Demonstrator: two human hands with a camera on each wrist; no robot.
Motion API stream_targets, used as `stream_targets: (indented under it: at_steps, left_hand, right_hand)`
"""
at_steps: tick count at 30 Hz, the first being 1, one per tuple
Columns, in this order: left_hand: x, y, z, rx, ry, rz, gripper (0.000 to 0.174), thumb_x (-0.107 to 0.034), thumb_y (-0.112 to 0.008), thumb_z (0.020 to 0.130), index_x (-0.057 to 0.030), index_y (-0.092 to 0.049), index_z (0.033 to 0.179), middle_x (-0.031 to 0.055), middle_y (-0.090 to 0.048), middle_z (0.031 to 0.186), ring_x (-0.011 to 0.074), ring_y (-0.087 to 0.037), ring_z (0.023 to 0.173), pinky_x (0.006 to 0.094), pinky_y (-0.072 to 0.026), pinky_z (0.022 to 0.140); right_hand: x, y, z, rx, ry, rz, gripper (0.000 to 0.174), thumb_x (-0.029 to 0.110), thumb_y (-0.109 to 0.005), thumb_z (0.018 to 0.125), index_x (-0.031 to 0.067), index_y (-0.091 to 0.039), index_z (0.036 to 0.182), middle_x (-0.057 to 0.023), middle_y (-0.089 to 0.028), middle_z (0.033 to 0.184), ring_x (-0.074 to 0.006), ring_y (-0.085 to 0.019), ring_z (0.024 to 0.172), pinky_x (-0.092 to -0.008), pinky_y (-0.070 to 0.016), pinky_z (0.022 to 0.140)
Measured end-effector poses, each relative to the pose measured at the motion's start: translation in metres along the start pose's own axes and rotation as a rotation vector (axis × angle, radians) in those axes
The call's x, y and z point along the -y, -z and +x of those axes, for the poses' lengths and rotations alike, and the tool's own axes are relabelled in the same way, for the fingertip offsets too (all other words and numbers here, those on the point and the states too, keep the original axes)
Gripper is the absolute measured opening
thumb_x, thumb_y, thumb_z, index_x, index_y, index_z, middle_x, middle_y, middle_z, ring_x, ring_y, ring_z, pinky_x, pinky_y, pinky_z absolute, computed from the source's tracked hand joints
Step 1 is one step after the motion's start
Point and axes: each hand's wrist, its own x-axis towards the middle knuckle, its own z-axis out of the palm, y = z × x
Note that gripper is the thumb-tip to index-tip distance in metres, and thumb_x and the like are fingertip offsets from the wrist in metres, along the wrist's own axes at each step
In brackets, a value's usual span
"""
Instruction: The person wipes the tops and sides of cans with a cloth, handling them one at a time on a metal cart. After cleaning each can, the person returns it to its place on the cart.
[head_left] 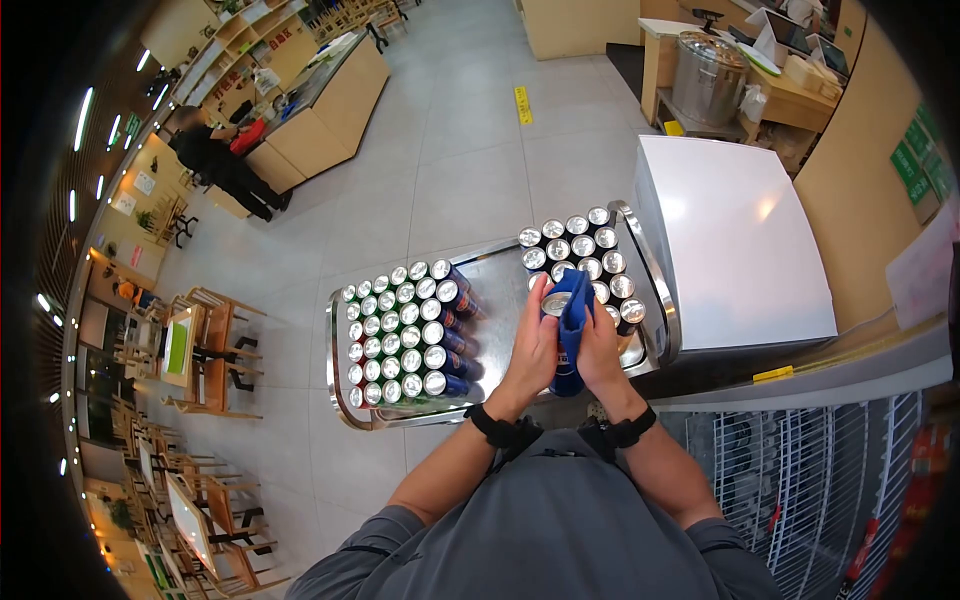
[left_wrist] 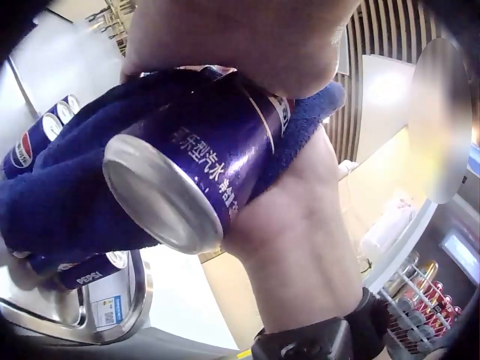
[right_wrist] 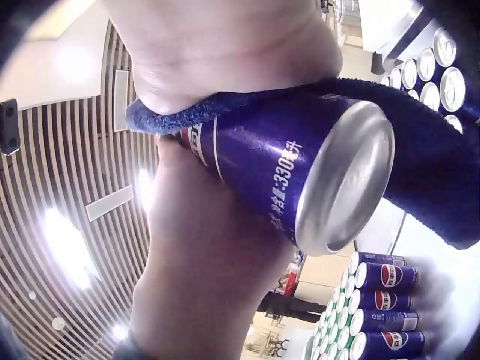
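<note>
A blue Pepsi can [left_wrist: 217, 142] is held between both hands above the cart's near edge, its silver base showing in both wrist views. My left hand [head_left: 531, 350] grips the can from the left side. My right hand [head_left: 600, 352] holds a dark blue towel [head_left: 574, 300] against the can's right side. The towel wraps partly round the can, and a loose end [right_wrist: 442, 172] hangs off it in the right wrist view. Both hands' fingertips are largely hidden in the wrist views.
A metal cart [head_left: 500, 285] carries a block of cans [head_left: 400, 325] on the left and a smaller group of cans [head_left: 582, 243] on the right. A white cabinet [head_left: 735, 240] stands right of the cart. Wire racks [head_left: 800, 480] are at the lower right. A person [head_left: 215, 155] stands at a far counter.
</note>
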Motion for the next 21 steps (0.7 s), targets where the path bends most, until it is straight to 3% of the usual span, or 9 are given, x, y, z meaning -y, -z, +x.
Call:
stream_targets:
  at_steps: [1,5,8,9,12,15,21]
  left_hand:
    - [-0.020,-0.002,-0.002,0.003,0.065,-0.007,0.060,-0.036,-0.039,0.110,-0.0019,-0.027,0.157,0.0169,-0.044,0.150,0.0220,-0.053,0.128,0.0355,-0.0437,0.107]
    - [-0.036,-0.004,-0.002,-0.001,0.162,-0.032,0.060,-0.023,-0.045,0.107,0.0001,-0.024,0.158,0.0207,-0.042,0.151,0.0245,-0.054,0.123,0.0360,-0.0463,0.103]
    - [-0.027,-0.006,-0.008,-0.017,-0.085,0.271,0.063,-0.025,-0.052,0.105,0.0070,-0.026,0.154,0.0268,-0.044,0.146,0.0356,-0.049,0.130,0.0388,-0.0470,0.103]
    - [-0.023,-0.007,-0.008,-0.020,-0.105,0.285,0.070,-0.030,-0.056,0.103,0.0084,-0.025,0.154,0.0295,-0.040,0.148,0.0401,-0.046,0.134,0.0432,-0.0395,0.111]
    - [-0.019,-0.006,-0.006,-0.014,-0.168,0.272,0.086,-0.041,-0.065,0.096,0.0090,-0.025,0.153,0.0305,-0.038,0.150,0.0444,-0.041,0.138,0.0469,-0.0308,0.117]
    - [-0.020,0.003,-0.001,0.038,-0.251,0.404,0.102,-0.051,-0.075,0.085,0.0060,-0.026,0.154,0.0302,-0.035,0.153,0.0460,-0.036,0.142,0.0494,-0.0285,0.119]
    - [-0.020,0.011,0.017,0.029,-0.355,0.473,0.107,-0.053,-0.085,0.073,0.0001,-0.035,0.152,0.0288,-0.032,0.157,0.0462,-0.028,0.147,0.0546,-0.0256,0.119]
  right_hand:
    - [-0.004,-0.003,0.001,-0.047,0.039,0.014,0.033,0.022,-0.047,0.106,-0.0016,-0.063,0.122,-0.0072,-0.071,0.110,-0.0143,-0.066,0.099,-0.0289,-0.0514,0.087]
    - [-0.006,-0.012,0.004,-0.172,-0.140,0.349,0.036,0.026,-0.042,0.108,0.0010,-0.066,0.120,-0.0067,-0.071,0.106,-0.0138,-0.068,0.094,-0.0288,-0.0545,0.083]
    - [0.008,-0.011,0.005,-0.231,-0.312,0.472,0.037,0.030,-0.044,0.108,0.0019,-0.067,0.116,-0.0063,-0.071,0.105,-0.0150,-0.069,0.093,-0.0296,-0.0564,0.080]
    - [0.006,-0.009,0.007,-0.210,-0.297,0.478,0.038,0.034,-0.045,0.108,0.0032,-0.066,0.116,-0.0063,-0.071,0.106,-0.0161,-0.070,0.091,-0.0302,-0.0579,0.078]
    - [-0.005,-0.004,0.012,-0.145,-0.321,0.616,0.039,0.036,-0.045,0.107,0.0040,-0.064,0.118,-0.0068,-0.071,0.108,-0.0171,-0.070,0.092,-0.0315,-0.0584,0.080]
    - [-0.005,0.007,0.013,0.021,-0.409,0.738,0.042,0.040,-0.047,0.106,0.0061,-0.061,0.127,-0.0083,-0.069,0.119,-0.0202,-0.070,0.103,-0.0353,-0.0584,0.089]
    - [-0.002,0.013,0.016,0.169,-0.454,0.755,0.048,0.045,-0.048,0.106,0.0086,-0.057,0.135,-0.0076,-0.066,0.128,-0.0199,-0.067,0.113,-0.0363,-0.0561,0.098]
